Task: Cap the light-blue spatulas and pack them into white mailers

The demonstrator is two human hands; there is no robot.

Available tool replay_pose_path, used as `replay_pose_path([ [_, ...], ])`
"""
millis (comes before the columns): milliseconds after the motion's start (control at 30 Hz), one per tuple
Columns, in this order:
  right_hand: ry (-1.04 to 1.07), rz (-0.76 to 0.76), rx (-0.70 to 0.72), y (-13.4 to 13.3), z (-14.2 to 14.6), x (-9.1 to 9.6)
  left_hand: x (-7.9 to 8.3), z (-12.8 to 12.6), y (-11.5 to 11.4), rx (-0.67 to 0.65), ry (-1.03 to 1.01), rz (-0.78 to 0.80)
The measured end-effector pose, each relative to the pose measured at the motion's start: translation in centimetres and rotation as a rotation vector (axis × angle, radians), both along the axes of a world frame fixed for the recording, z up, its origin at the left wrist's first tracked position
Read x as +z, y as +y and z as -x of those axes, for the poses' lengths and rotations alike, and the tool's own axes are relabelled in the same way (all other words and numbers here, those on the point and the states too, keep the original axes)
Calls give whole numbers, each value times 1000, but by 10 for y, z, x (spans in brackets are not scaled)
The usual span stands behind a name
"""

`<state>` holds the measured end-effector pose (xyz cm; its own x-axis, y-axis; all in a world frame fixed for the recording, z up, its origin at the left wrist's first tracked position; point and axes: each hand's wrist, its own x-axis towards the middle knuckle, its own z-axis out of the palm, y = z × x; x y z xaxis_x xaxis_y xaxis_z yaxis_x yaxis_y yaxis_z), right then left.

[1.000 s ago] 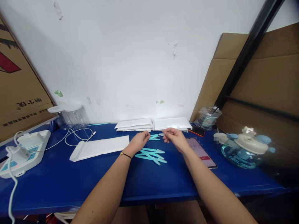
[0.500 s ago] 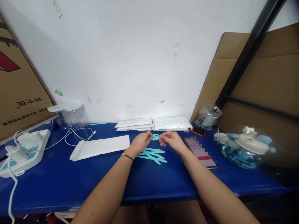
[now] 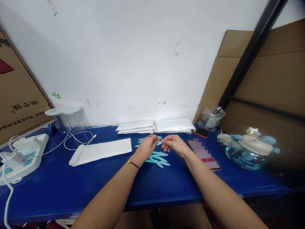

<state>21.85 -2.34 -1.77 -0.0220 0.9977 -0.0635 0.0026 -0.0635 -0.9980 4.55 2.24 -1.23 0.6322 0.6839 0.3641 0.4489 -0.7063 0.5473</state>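
My left hand point(image 3: 148, 147) is closed in a pinch above the blue table. A slim teal stick point(image 3: 159, 142) shows at its fingertips. My right hand point(image 3: 174, 144) faces it from the right, thumb and finger pinched close to the stick's other end; whether it grips the stick or something small, I cannot make out. Just in front of the hands lies a loose pile of teal sticks point(image 3: 158, 158) with flat, widened ends. More teal sticks point(image 3: 140, 140) lie behind my left hand, which partly covers them.
A white padded envelope point(image 3: 103, 152) lies left of my hands. Stacked envelopes point(image 3: 135, 126) sit against the wall. To the right are a phone point(image 3: 205, 154), another phone point(image 3: 200, 132) and a water bottle point(image 3: 249, 149). A power strip point(image 3: 26, 156), cable and clear jars point(image 3: 73, 117) occupy the left.
My left hand has shifted slightly right, bringing the fingertips of both hands nearer together. More teal sticks show behind it. The view has turned a little.
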Motion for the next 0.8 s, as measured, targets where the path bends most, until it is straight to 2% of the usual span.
replay_pose_path([
  [233,-184,-5,64,2,-12,0,1,10,4,-97,169,132],
  [300,-296,-38,37,3,-20,1,-1,13,7,-121,200,168],
  [367,-465,-109,-110,3,-34,4,-4,14,9,-153,232,153],
  [433,-661,-196,-340,1,-54,10,-6,16,13,-151,241,106],
  [467,-753,-231,-435,-1,-64,13,-7,17,15,-126,236,78],
  [533,-903,-232,-503,-6,-83,17,-8,20,22,-26,227,24],
  [667,-1036,-93,-316,-12,-98,14,-13,26,34,145,264,-67],
  [800,-1111,-4,-147,-6,-86,4,-18,26,38,148,320,-83],
])
